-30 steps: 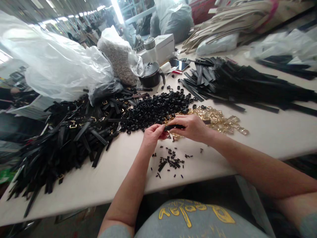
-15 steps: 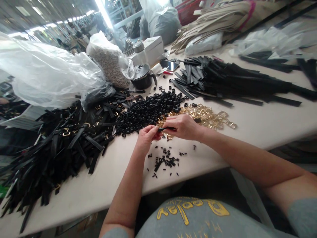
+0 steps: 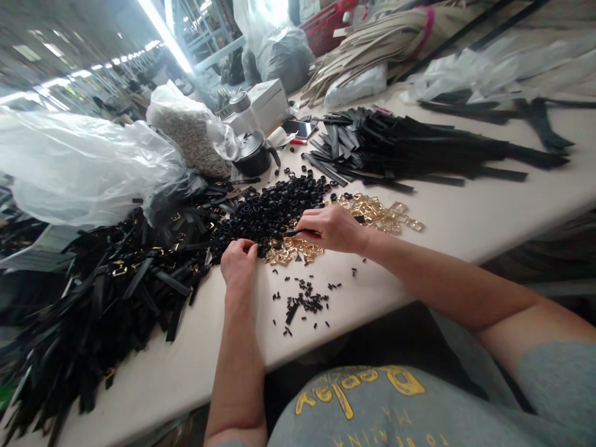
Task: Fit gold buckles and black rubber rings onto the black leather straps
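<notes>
My right hand [image 3: 334, 228] is closed around a black strap [image 3: 300, 232], whose narrow end pokes out to the left, above the gold buckles. A short dark end also shows behind the wrist. My left hand [image 3: 238, 261] rests at the near edge of a heap of small black loops [image 3: 274, 208]. Its thumb and fingers are pinched together, and what lies between them, if anything, is hidden. Gold buckles [image 3: 295, 250] spread beneath and beyond my right hand. Small black bits [image 3: 307, 300] lie scattered on the table nearer to me.
Finished-looking black straps with buckles [image 3: 135, 279] pile up at the left. A bundle of plain black straps [image 3: 400, 146] lies at the right back. Behind the loops stand a dark lidded pot [image 3: 254, 155], a phone [image 3: 300, 128] and a filled plastic bag [image 3: 189, 130].
My left hand has let go of the strap and moved left to the loops. My right hand keeps the strap. The camera view has shifted slightly.
</notes>
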The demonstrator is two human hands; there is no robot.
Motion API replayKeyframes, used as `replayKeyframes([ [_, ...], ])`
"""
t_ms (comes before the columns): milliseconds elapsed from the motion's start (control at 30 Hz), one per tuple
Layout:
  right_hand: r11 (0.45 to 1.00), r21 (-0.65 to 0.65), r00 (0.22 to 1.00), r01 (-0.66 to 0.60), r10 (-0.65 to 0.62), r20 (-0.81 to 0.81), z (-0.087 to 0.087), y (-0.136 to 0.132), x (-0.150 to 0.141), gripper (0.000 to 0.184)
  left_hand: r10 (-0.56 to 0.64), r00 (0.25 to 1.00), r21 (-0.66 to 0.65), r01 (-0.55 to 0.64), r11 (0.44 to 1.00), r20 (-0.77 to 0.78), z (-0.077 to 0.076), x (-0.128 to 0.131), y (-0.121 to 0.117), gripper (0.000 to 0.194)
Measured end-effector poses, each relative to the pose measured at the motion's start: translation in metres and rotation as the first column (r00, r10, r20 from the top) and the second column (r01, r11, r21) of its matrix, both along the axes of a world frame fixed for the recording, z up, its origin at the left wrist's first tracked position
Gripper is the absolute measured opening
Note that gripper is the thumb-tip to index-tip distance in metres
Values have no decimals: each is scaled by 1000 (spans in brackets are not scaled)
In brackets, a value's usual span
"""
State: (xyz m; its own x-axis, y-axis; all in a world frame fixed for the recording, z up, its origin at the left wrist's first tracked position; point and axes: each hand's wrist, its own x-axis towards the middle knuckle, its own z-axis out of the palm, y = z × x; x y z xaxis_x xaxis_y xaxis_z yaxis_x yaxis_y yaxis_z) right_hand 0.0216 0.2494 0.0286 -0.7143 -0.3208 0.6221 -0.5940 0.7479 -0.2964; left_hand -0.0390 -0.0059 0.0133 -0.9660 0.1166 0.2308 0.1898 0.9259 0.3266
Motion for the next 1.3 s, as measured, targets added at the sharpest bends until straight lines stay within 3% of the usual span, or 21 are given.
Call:
replayKeyframes([
  [133,999,48,998,17,-14,-65,3,-1,3,30,37,999,-67,-36,997,21,1,-1,-1,18],
  [267,997,77,998,25,-21,-53,1,-1,3,30,-21,999,-27,23,999,47,0,-1,-8,12],
  [333,996,80,999,29,-27,-30,-1,-1,2,31,-46,998,84,42,996,48,-1,-2,-10,11],
  [400,996,79,999,36,-35,-9,-2,-2,1,31,-63,994,321,33,946,85,-1,-1,-8,13],
  [433,996,80,999,38,-38,-1,-3,-3,1,31,-82,989,477,13,879,123,-1,0,-5,17],
  [467,996,81,999,40,-40,4,-3,-4,0,31,-112,979,631,-19,776,168,-1,1,-1,22],
  [533,995,93,999,41,-43,12,-4,-6,0,31,-205,947,848,-108,520,247,-2,5,12,31],
  [600,993,109,999,36,-38,20,-5,-8,0,30,-302,905,926,-199,321,299,-3,12,26,37],
  [667,992,121,999,27,-31,29,-5,-9,0,30,-367,867,937,-272,220,338,-4,18,39,40],
  [867,992,104,997,65,-69,44,-5,-9,0,29,-460,788,907,-405,112,409,-5,31,56,34],
  [1100,997,55,997,60,-62,38,-4,-7,0,30,-473,745,825,-561,-64,470,-1,35,57,16],
  [1167,996,66,997,60,-63,42,-5,-7,0,30,-488,745,830,-554,-72,455,-2,35,57,16],
  [1300,995,89,998,44,-48,44,-9,-9,-1,31,-518,754,880,-475,-3,405,-6,35,57,23],
])
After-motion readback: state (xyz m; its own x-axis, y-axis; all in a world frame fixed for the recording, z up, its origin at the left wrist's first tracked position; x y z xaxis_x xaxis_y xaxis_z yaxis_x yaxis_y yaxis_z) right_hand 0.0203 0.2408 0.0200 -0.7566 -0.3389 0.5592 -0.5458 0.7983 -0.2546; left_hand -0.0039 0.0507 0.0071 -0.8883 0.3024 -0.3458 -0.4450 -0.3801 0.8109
